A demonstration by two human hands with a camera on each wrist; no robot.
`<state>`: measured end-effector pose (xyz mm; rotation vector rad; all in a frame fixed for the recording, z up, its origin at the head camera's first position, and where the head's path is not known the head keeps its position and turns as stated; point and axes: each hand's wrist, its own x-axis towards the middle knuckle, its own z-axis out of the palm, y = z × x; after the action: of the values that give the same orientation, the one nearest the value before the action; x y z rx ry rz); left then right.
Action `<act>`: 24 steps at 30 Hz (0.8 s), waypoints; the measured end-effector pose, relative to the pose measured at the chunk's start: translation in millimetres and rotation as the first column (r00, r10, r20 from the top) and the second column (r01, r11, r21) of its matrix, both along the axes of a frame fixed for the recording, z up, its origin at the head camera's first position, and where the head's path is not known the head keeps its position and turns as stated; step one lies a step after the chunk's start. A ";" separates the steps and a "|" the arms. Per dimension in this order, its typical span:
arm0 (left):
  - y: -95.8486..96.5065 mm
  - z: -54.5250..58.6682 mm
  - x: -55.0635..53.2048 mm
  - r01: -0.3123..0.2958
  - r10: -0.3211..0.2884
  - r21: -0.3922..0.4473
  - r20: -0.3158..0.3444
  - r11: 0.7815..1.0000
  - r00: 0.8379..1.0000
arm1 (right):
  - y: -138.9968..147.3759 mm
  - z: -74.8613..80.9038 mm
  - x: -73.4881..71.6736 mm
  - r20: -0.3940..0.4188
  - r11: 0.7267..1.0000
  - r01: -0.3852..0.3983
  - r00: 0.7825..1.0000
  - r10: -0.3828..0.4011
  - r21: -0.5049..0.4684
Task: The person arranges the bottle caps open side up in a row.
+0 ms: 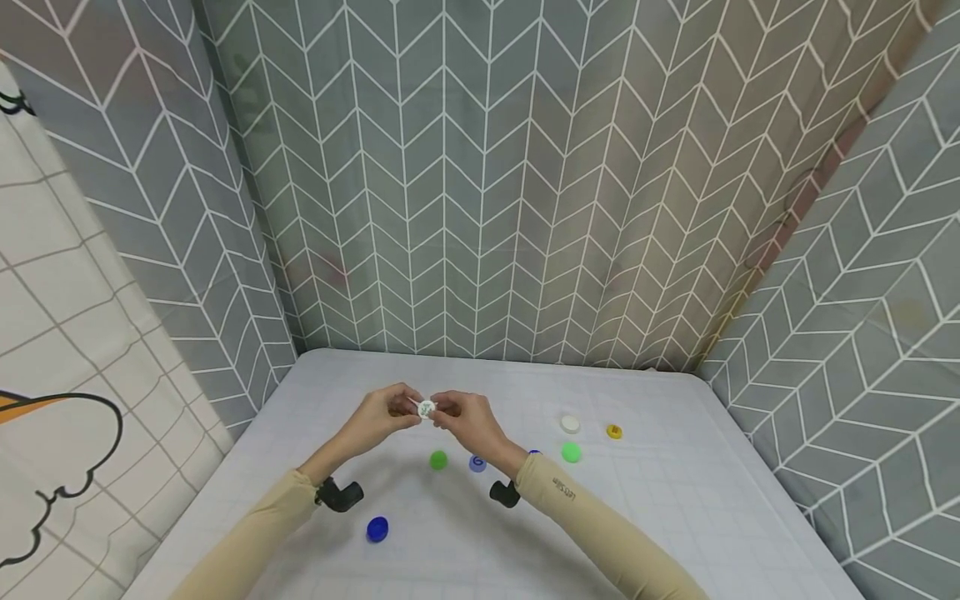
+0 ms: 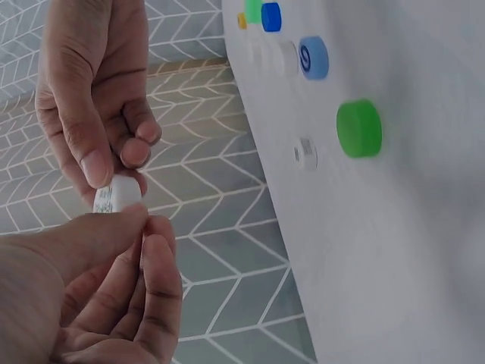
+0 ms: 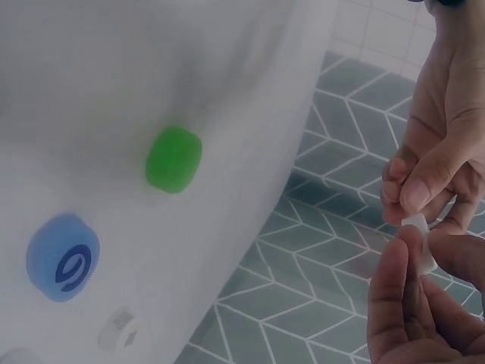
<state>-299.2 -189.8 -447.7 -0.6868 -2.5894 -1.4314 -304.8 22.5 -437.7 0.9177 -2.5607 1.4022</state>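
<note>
A small white bottle cap (image 1: 426,409) with green print on its top is held up above the table between both hands. My left hand (image 1: 381,417) pinches its left edge between thumb and fingers. From the other side, the thumb and index finger of my right hand (image 1: 474,421) grip it too. In the left wrist view the cap (image 2: 117,195) shows its printed face, partly covered by fingertips. Below the hands on the table lie a green cap (image 1: 438,460) and a light blue cap (image 1: 477,463) with a dark swirl.
A dark blue cap (image 1: 377,529) lies near the left forearm. To the right are a white cap (image 1: 570,424), a bright green cap (image 1: 572,452) and a yellow cap (image 1: 614,432). Another white cap (image 2: 305,152) shows in the left wrist view. Patterned curtains (image 1: 487,183) surround the white table.
</note>
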 end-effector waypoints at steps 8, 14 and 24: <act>0.8 -3.1 2.6 0.020 -0.029 0.105 0.087 0.994 0.996 | 0.6 2.1 4.8 -0.038 1.000 0.008 0.999 -0.008 -0.010; -1.5 -4.0 2.0 0.010 -0.027 0.149 0.110 0.989 0.994 | 1.4 2.4 6.8 -0.098 1.000 0.013 0.995 -0.013 -0.001; 0.8 -6.5 4.3 -0.038 0.013 0.176 0.136 0.984 0.991 | 1.1 -3.1 10.2 -0.174 1.000 0.016 0.985 -0.014 0.013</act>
<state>-294.9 -188.9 -454.2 -0.5489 -2.5126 -1.7316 -294.6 23.5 -440.8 0.9746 -2.4470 1.2408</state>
